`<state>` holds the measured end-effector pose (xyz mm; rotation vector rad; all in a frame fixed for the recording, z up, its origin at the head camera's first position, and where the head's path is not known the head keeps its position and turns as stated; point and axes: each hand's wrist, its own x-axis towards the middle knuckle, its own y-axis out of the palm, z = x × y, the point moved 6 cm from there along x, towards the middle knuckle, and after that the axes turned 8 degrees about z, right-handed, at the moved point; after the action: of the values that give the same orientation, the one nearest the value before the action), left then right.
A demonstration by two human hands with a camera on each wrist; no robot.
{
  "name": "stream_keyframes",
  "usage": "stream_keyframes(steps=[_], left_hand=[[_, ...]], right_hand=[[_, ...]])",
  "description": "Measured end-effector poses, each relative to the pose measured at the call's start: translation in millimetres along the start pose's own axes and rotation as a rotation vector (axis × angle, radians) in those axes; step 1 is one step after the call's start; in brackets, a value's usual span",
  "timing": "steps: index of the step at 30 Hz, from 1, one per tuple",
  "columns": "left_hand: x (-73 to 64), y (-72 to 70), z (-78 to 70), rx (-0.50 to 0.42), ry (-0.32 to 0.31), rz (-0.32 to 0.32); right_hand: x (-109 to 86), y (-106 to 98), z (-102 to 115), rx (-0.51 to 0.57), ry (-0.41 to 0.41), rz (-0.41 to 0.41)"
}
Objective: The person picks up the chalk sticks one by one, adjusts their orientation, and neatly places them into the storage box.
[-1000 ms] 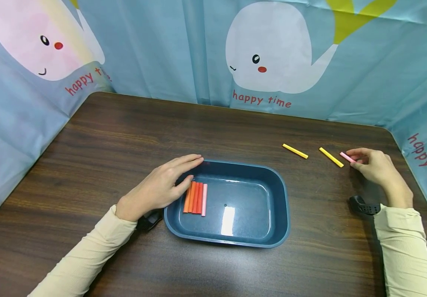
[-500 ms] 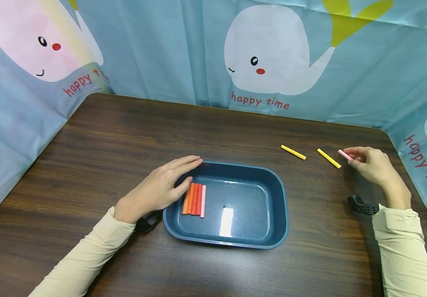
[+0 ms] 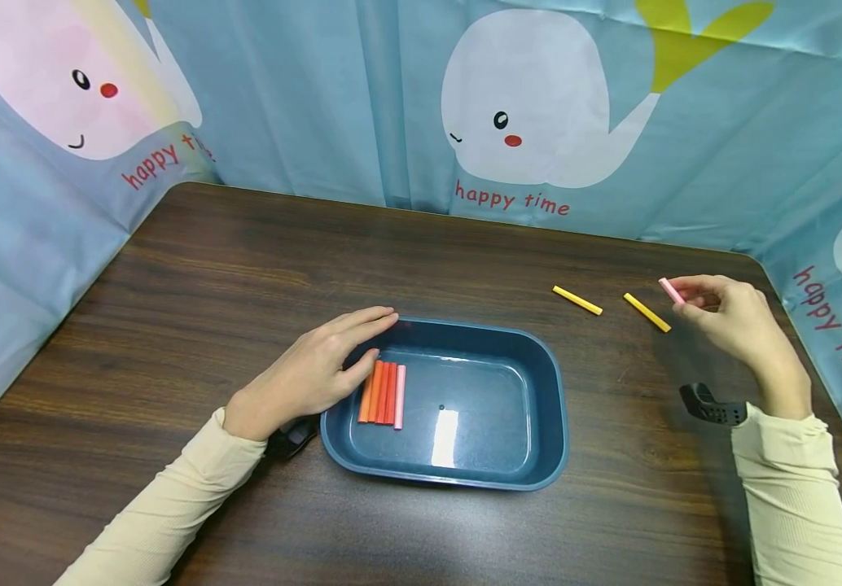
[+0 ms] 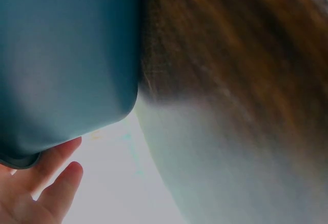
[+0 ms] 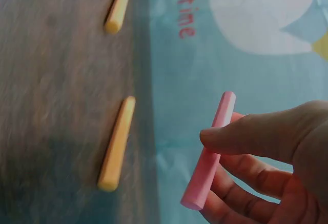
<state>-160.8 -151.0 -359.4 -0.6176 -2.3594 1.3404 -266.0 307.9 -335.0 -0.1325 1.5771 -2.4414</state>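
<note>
In the head view my right hand (image 3: 736,317) pinches a pink chalk stick (image 3: 671,290) between thumb and fingers at the table's right side. The right wrist view shows that pink chalk (image 5: 207,155) held at a slant, both ends sticking out past the thumb. Two yellow chalk sticks lie to its left, the nearer yellow chalk (image 3: 646,312) and the farther yellow chalk (image 3: 577,300). My left hand (image 3: 318,358) holds the left rim of a dark blue plastic tub (image 3: 556,407), thumb over the inside. Several orange and red chalk sticks (image 3: 382,392) and one pink chalk (image 3: 400,397) lie side by side within.
The brown wooden table (image 3: 245,252) is backed by a light blue curtain (image 3: 304,98) with whale prints, which also hangs at both sides. A black wrist strap (image 3: 712,407) is on the right wrist, beside the cream sleeve (image 3: 795,488).
My right hand has lifted the pink chalk and moved slightly away from me and left, turning the stick steeper. My left hand stays at the tub's rim. The camera view has shifted a little.
</note>
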Motion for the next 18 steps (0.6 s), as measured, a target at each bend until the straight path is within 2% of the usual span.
stream_keyframes(steps=[18], left_hand=[[0.2, 0.2, -0.5, -0.003, -0.005, 0.004]], right_hand=[[-9.9, -10, 40, 0.145, -0.019, -0.033]])
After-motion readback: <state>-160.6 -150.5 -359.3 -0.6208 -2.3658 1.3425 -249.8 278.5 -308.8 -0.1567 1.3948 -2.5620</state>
